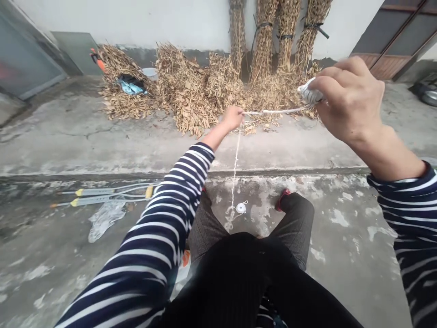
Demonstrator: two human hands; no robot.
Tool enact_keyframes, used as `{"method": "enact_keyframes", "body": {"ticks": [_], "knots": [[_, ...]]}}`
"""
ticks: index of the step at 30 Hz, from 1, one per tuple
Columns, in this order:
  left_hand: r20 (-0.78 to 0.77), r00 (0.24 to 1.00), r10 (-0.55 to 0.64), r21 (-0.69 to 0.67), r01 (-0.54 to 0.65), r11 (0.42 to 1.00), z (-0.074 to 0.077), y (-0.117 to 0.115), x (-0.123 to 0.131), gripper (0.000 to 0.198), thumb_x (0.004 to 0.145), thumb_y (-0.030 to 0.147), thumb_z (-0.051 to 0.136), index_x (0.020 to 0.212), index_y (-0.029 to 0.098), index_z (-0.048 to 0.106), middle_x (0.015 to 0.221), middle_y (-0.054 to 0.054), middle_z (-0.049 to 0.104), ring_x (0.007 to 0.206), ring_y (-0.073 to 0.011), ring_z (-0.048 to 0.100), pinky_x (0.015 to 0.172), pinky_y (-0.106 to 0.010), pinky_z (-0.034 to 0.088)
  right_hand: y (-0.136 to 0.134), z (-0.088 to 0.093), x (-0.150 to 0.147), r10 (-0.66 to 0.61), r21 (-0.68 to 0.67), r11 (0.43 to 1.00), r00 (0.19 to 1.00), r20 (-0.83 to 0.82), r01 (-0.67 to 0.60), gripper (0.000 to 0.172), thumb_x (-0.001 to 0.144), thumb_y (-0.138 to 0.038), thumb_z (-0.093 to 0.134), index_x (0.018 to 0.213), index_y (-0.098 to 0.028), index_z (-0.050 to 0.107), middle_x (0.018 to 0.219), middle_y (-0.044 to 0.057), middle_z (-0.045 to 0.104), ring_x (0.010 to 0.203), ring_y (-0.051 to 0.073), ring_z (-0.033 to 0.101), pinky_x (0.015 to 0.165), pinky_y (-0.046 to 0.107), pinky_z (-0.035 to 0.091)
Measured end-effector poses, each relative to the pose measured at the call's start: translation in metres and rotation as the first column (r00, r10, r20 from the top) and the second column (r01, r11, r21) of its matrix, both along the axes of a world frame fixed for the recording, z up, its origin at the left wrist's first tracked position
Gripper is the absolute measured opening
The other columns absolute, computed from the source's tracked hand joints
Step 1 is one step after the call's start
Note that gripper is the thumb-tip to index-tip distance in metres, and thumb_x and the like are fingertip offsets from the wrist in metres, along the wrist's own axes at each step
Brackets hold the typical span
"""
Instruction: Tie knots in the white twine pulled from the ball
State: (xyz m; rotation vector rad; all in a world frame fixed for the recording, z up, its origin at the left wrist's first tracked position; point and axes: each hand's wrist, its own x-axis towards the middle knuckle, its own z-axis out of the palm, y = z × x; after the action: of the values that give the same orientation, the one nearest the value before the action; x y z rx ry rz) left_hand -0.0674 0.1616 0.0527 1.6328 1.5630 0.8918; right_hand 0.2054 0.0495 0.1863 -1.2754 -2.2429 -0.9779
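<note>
A white cord runs nearly level between my two hands. My left hand, arm stretched forward, pinches it near the middle of the view. From there the cord hangs down and gathers in a loose heap on the ground between my feet. Higher and closer to the camera, my right hand is closed round a wound bundle of white cord, partly hidden by the fingers. A small round white object with a loop lies beside the heap.
Dry plant stalks are piled along the wall, with tied upright bundles behind. A low concrete step edge crosses ahead of my feet. Crutches and a clear plastic bag lie at the left.
</note>
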Motion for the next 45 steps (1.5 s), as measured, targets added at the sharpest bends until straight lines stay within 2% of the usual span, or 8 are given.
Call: {"method": "enact_keyframes", "body": {"ticks": [4,7,12,17,20,26,34,45], "knots": [[0.219,0.942,-0.253,-0.009,0.262,0.965,-0.011,-0.027,0.084,0.026,0.098,0.003,0.047,0.088,0.013,0.068,0.085,-0.007,0.064,0.075,-0.0144,0.06,0.079,-0.038,0.052,0.004,0.003,0.01,-0.022,-0.013,1.0,0.999,-0.043,0.021,0.031,0.087,-0.013,0.056,0.107,-0.03,0.072,0.124,0.003,0.08,0.119,0.033,0.069,0.07,0.04,0.051],[0.365,0.759,-0.538,-0.061,0.597,0.8,-0.016,-0.082,0.11,0.026,0.099,0.003,0.048,0.09,0.014,0.071,0.085,-0.008,0.069,0.077,-0.0141,0.068,0.082,-0.037,0.055,0.004,0.004,0.016,-0.004,0.006,1.0,0.999,-0.035,0.004,0.033,0.086,-0.014,0.056,0.11,-0.031,0.072,0.125,0.003,0.079,0.118,0.033,0.069,0.082,0.046,0.055],[0.383,0.516,-0.766,-0.208,0.856,0.473,0.001,-0.153,0.026,0.016,0.092,0.025,0.069,0.104,0.016,0.074,0.071,-0.002,0.071,0.064,-0.013,0.066,0.07,-0.03,0.052,0.005,0.002,0.016,-0.028,-0.03,0.999,0.999,-0.039,0.027,0.033,0.087,-0.012,0.055,0.11,-0.029,0.072,0.126,0.006,0.079,0.12,0.035,0.068,0.081,0.047,0.055],[0.409,0.791,-0.455,-0.306,0.589,0.748,-0.01,-0.153,-0.103,0.023,0.085,0.044,0.078,0.078,0.021,0.076,0.056,0.0,0.065,0.052,-0.0122,0.054,0.058,-0.028,0.043,0.014,-0.013,0.014,0.063,-0.017,0.998,0.996,-0.06,-0.065,0.027,0.087,-0.011,0.057,0.108,-0.023,0.071,0.122,0.009,0.079,0.115,0.033,0.066,0.066,0.037,0.049],[0.393,0.885,-0.25,-0.357,0.397,0.845,-0.041,-0.135,-0.132,0.025,0.084,0.043,0.075,0.075,0.02,0.077,0.063,-0.004,0.07,0.057,-0.0146,0.058,0.057,-0.027,0.041,0.014,-0.028,0.01,0.17,-0.029,0.984,0.98,-0.105,-0.174,0.022,0.099,-0.016,0.05,0.106,-0.023,0.07,0.12,0.007,0.079,0.113,0.029,0.065,0.066,0.036,0.05],[0.224,0.969,-0.105,-0.237,0.159,0.959,-0.08,-0.098,-0.048,0.011,0.078,0.024,0.081,0.087,0.016,0.08,0.093,-0.005,0.079,0.078,-0.0167,0.063,0.079,-0.033,0.054,0.019,-0.057,0.002,0.299,-0.108,0.934,0.911,-0.284,-0.34,0.023,0.103,-0.026,0.047,0.107,-0.029,0.07,0.115,0.008,0.077,0.114,0.033,0.064,0.067,0.042,0.056],[0.724,0.645,-0.244,0.119,0.231,0.966,-0.037,-0.106,0.091,0.025,0.073,0.024,0.087,0.092,0.013,0.076,0.095,-0.007,0.079,0.094,-0.0178,0.071,0.1,-0.034,0.05,0.018,-0.073,-0.005,0.318,-0.113,0.932,0.926,-0.205,-0.345,0.031,0.094,-0.012,0.048,0.109,-0.027,0.069,0.117,0.007,0.077,0.114,0.031,0.065,0.066,0.039,0.053],[0.872,0.427,-0.238,-0.025,0.526,0.85,-0.033,-0.153,0.057,0.041,0.079,0.051,0.083,0.085,0.015,0.065,0.058,-0.001,0.065,0.071,-0.0212,0.072,0.083,-0.035,0.05,0.011,-0.105,-0.006,0.4,-0.155,0.876,0.868,-0.294,-0.456,0.04,0.089,-0.005,0.053,0.118,-0.025,0.071,0.121,0.009,0.077,0.116,0.032,0.065,0.089,0.05,0.059]]}}
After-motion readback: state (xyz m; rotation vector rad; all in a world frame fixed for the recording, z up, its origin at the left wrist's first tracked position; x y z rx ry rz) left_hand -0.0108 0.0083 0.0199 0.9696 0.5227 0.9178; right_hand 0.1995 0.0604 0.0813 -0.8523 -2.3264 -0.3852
